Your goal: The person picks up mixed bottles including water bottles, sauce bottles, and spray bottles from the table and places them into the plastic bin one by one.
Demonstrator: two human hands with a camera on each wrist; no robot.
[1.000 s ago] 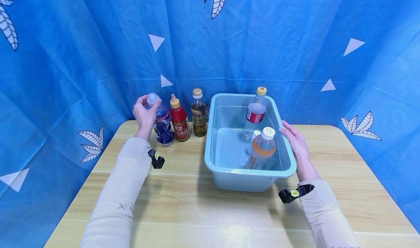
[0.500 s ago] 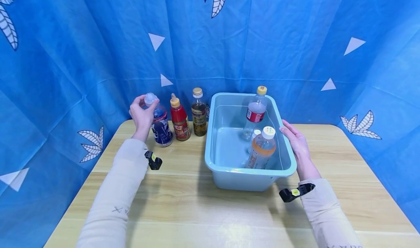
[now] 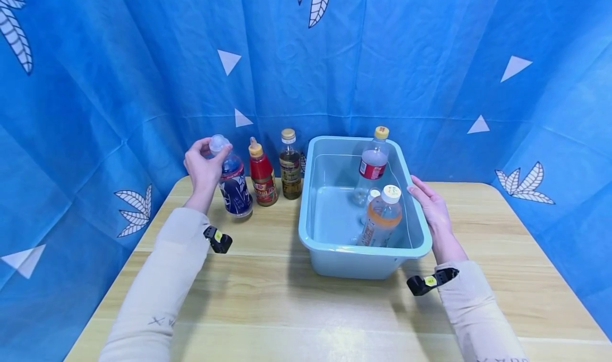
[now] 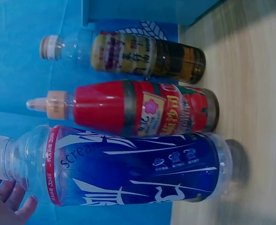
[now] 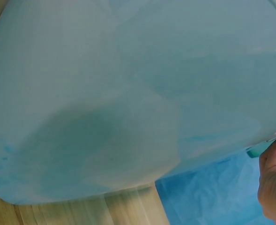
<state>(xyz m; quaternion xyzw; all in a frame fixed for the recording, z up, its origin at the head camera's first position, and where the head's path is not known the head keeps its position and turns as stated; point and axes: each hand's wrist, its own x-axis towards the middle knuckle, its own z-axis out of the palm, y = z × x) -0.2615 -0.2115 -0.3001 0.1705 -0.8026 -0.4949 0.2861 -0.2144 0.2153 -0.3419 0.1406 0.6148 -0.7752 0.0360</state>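
Observation:
In the head view my left hand [image 3: 204,165] pinches the pale cap and neck of a clear plastic drink bottle with a blue label [image 3: 236,192]. The bottle leans slightly, its top to the left; a shadow lies by its base in the left wrist view, and whether it still touches the table I cannot tell. Just right of it stand a red ketchup squeeze bottle [image 4: 147,108] and a bottle of dark liquid [image 4: 149,56]. My right hand [image 3: 432,208] grips the right rim of a light blue plastic tub [image 3: 351,258], thumb over the edge; its other fingers are mostly hidden.
Inside the tub stand a clear bottle with a red label and yellow cap [image 3: 374,162], an orange-banded bottle with a white cap [image 3: 380,226], and a small white-capped bottle [image 3: 371,196] partly hidden behind it. A blue curtain [image 3: 406,59] hangs behind the wooden table [image 3: 268,303].
My left hand has shifted a little to the left, drawing the top of the blue-labelled bottle with it. The bottle now stands slightly farther from the ketchup bottle. My right hand and the tub stay put.

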